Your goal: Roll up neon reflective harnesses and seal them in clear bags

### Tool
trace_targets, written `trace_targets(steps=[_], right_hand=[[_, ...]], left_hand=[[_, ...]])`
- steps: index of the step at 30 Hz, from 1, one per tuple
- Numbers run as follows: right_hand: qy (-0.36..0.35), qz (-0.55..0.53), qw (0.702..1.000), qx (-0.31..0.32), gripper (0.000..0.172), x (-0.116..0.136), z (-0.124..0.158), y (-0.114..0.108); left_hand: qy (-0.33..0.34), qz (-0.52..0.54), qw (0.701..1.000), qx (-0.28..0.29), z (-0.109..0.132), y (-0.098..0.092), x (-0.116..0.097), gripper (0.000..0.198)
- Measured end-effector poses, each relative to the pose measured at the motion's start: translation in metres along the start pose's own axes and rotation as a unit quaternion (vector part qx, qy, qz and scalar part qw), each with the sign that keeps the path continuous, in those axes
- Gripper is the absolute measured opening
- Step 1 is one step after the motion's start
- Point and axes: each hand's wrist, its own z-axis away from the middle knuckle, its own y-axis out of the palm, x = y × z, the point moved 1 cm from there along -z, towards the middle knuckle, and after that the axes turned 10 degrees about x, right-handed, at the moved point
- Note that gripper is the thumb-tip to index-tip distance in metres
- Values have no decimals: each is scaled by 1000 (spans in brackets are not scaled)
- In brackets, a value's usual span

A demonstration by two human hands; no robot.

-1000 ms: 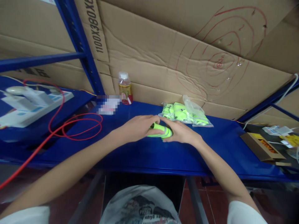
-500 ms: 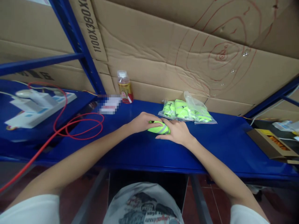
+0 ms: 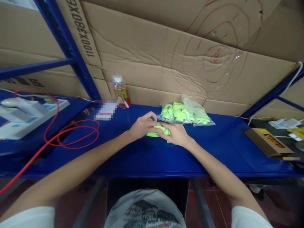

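Observation:
Between my hands, low over the blue table (image 3: 147, 160), is a rolled neon-yellow reflective strap (image 3: 153, 134) with a grey stripe. My left hand (image 3: 143, 127) grips its left end, its index finger bent up in an arch. On the other side my right hand (image 3: 177, 133) wraps over the right part, thumb pressed along the front. A small yellow end shows beneath the right hand. Just behind the hands lie clear plastic bags (image 3: 186, 114) with several more neon-yellow rolls inside.
A bottle (image 3: 122, 93) with a gold and red label stands by the cardboard wall (image 3: 142, 53). To the left are a coiled red cable (image 3: 79, 147) and a white power strip (image 3: 45, 114) with plugs. An open cardboard box (image 3: 268, 144) sits at the right.
The left index finger has lifted into an arch. The yellow roll has turned and is more covered by the hands. The whole view has shifted slightly.

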Motion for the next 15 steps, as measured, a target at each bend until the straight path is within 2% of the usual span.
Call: trace_targets(steps=[3, 4, 6, 8, 9, 12, 14, 15], right_hand=[[-6, -55, 998, -9, 46, -5, 1, 0], [-7, -65, 998, -19, 45, -8, 1, 1], [-6, -63, 997, -41, 44, -12, 0, 4], [-11, -32, 998, -48, 44, -15, -1, 8], [-16, -12, 999, -47, 44, -16, -2, 9], [-40, 36, 998, -32, 47, -13, -3, 12], [-49, 52, 997, -20, 47, -10, -3, 13], [-50, 55, 997, -16, 45, -9, -3, 14]], left_hand=[[-28, -28, 999, -13, -5, -6, -1, 56], [-42, -32, 999, 7, -9, -10, 0, 59], [-54, -22, 995, 84, -25, -19, 0, 63], [-38, -17, 987, 154, -52, -24, -1, 56], [-20, -40, 988, 148, -69, -24, -3, 49], [-5, -184, 978, 93, -129, -2, -14, 36], [31, -261, 955, 136, -167, 29, -24, 28], [56, -303, 937, 167, -183, 46, -30, 33]])
